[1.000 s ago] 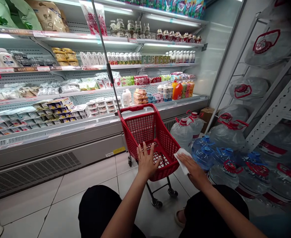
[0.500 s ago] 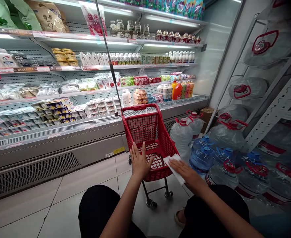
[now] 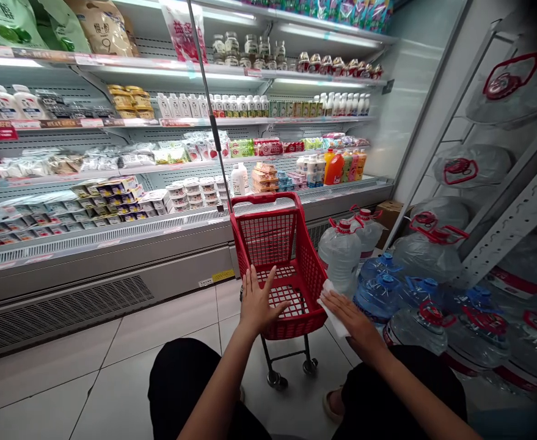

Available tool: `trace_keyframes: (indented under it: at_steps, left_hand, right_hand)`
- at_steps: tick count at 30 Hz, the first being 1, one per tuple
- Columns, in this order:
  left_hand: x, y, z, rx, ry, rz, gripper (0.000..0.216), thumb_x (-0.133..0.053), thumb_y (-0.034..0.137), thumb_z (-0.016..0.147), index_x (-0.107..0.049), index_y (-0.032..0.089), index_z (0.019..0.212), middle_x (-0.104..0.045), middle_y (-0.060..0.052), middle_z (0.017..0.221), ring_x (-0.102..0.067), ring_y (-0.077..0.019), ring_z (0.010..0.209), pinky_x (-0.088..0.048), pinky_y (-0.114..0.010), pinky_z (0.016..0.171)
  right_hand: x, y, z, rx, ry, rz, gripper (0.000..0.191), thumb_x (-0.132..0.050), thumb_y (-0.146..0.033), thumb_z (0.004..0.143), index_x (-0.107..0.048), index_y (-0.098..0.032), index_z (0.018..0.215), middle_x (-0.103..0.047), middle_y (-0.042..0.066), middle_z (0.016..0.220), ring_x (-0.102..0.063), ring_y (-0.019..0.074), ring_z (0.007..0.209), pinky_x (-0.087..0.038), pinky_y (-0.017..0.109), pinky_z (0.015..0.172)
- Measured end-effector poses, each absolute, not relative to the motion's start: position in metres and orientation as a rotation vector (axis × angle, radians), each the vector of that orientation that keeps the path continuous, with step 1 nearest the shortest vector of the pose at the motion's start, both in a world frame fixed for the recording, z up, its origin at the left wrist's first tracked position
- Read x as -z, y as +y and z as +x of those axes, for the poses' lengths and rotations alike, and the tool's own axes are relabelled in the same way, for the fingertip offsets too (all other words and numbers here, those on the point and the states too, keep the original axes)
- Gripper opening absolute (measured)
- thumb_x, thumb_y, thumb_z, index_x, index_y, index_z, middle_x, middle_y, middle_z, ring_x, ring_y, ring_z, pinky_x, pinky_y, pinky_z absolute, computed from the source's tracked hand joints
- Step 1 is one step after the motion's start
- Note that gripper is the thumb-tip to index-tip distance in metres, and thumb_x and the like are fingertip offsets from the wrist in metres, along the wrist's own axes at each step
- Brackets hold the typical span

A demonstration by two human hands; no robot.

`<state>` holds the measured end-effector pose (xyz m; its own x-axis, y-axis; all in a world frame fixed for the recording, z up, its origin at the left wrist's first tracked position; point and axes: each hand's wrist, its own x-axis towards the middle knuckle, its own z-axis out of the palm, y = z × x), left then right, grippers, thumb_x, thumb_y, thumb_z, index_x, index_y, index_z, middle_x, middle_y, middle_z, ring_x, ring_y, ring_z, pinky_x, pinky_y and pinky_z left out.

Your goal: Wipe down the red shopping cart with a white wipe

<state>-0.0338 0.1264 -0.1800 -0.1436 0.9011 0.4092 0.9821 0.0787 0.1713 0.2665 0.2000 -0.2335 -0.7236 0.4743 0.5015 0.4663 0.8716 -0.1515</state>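
Observation:
A small red shopping cart (image 3: 311,266) with grid walls stands before my knees, on dark legs with casters. My left hand (image 3: 259,305) is at the near left of its basket, fingers spread and thumb pointing right. It holds nothing; whether the palm touches the rim I cannot tell. At the cart's near right side is my right hand (image 3: 353,318), with its fingers laid over a white wipe (image 3: 333,315) against the basket's edge. Part of the wipe is hidden under those fingers. A thin dark pole (image 3: 213,125) rises from the cart's far left corner.
Behind the cart runs an open refrigerated case (image 3: 176,238) stocked with yogurt cups, bottles and bags. Large water jugs (image 3: 341,253) crowd the floor on the right, beside a metal rack (image 3: 501,229) holding more jugs. Pale floor tiles (image 3: 153,327) lie at the left.
My right hand and the wipe have shifted slightly outward along the cart's right side. My left hand has moved a little left against the cart. The whole view has swung slightly.

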Motion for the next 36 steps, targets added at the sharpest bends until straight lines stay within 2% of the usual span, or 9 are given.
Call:
trace_keyframes:
  at_steps: [6,10,14,19,24,27,30,33,36]
  left_hand:
    - [0.162,0.111,-0.091,0.466,-2.079,-2.127,0.106,-0.071,0.072,0.084,-0.014,0.039,0.167,-0.007,-0.01,0.176,-0.012,-0.0385,0.161,-0.027,-0.055,0.125]
    - [0.159,0.112,-0.106,0.33,-2.066,-2.098,0.084,-0.056,0.066,0.098,-0.016,0.039,0.167,-0.017,-0.009,0.175,-0.013,-0.0331,0.161,-0.015,-0.058,0.128]
    - [0.172,0.117,-0.085,0.357,-2.177,-1.834,0.073,-0.044,0.065,0.103,-0.02,0.038,0.166,-0.023,-0.01,0.173,-0.016,-0.034,0.161,-0.008,-0.061,0.128]
    - [0.185,0.118,-0.059,0.47,-2.209,-1.669,0.075,-0.041,0.068,0.102,-0.021,0.034,0.166,-0.025,-0.011,0.173,-0.011,-0.0353,0.161,-0.005,-0.064,0.128]
    - [0.18,0.121,-0.079,0.444,-2.135,-1.818,0.071,-0.039,0.066,0.103,-0.026,0.034,0.165,-0.026,-0.009,0.172,-0.007,-0.0291,0.162,-0.003,-0.059,0.13]
    - [0.176,0.128,-0.084,0.444,-2.245,-1.729,0.074,-0.037,0.065,0.104,-0.028,0.026,0.166,-0.025,-0.012,0.172,-0.007,-0.0306,0.162,0.0,-0.061,0.129]
    - [0.178,0.134,-0.065,0.554,-2.347,-1.618,0.076,-0.033,0.065,0.105,-0.026,0.02,0.166,-0.024,-0.016,0.172,-0.007,-0.0356,0.162,-0.006,-0.063,0.128]
    - [0.186,0.133,-0.039,0.68,-2.244,-1.698,0.071,-0.034,0.062,0.106,-0.021,0.028,0.167,-0.02,-0.011,0.174,-0.01,-0.0346,0.161,-0.015,-0.06,0.128]
    - [0.195,0.127,-0.033,0.734,-2.171,-1.706,0.072,-0.035,0.062,0.106,-0.017,0.029,0.168,-0.021,-0.012,0.173,-0.014,-0.0347,0.161,-0.018,-0.06,0.128]
  right_hand:
    - [0.215,0.171,0.249,-0.014,-2.644,-0.445,0.088,-0.036,0.001,0.087,-0.016,-0.032,0.167,-0.035,-0.002,0.168,-0.033,0.0175,0.155,-0.028,0.044,0.128]
    - [0.201,0.191,0.239,0.047,-2.72,-0.321,0.094,-0.033,0.007,0.085,-0.012,-0.035,0.167,-0.037,-0.003,0.166,-0.033,0.015,0.154,-0.025,0.045,0.129]
    - [0.194,0.226,0.231,0.105,-2.668,-0.444,0.104,-0.032,0.011,0.078,-0.006,-0.036,0.167,-0.036,-0.003,0.168,-0.03,0.0149,0.155,-0.023,0.048,0.13]
    - [0.202,0.251,0.228,0.067,-2.527,-0.653,0.095,-0.032,0.005,0.086,-0.004,-0.036,0.167,-0.034,0.0,0.169,-0.029,0.0174,0.156,-0.024,0.049,0.129]
    - [0.212,0.213,0.229,-0.002,-2.572,-0.616,0.089,-0.036,-0.001,0.089,-0.007,-0.031,0.168,-0.031,0.003,0.17,-0.026,0.0201,0.158,-0.023,0.049,0.129]
    - [0.208,0.178,0.219,-0.02,-2.681,-0.471,0.094,-0.039,0.001,0.084,-0.009,-0.027,0.168,-0.03,0.003,0.17,-0.022,0.0197,0.159,-0.02,0.048,0.13]
    - [0.202,0.156,0.201,-0.036,-2.763,-0.353,0.098,-0.042,0.001,0.079,-0.01,-0.024,0.168,-0.029,0.004,0.171,-0.02,0.0185,0.159,-0.018,0.047,0.131]
    - [0.199,0.152,0.181,-0.04,-2.825,-0.267,0.106,-0.044,0.003,0.07,-0.012,-0.021,0.168,-0.028,0.004,0.171,-0.018,0.0182,0.16,-0.018,0.045,0.131]
    - [0.199,0.162,0.166,-0.005,-2.848,-0.158,0.104,-0.044,0.005,0.071,-0.015,-0.02,0.168,-0.03,0.004,0.171,-0.018,0.0166,0.159,-0.017,0.044,0.131]
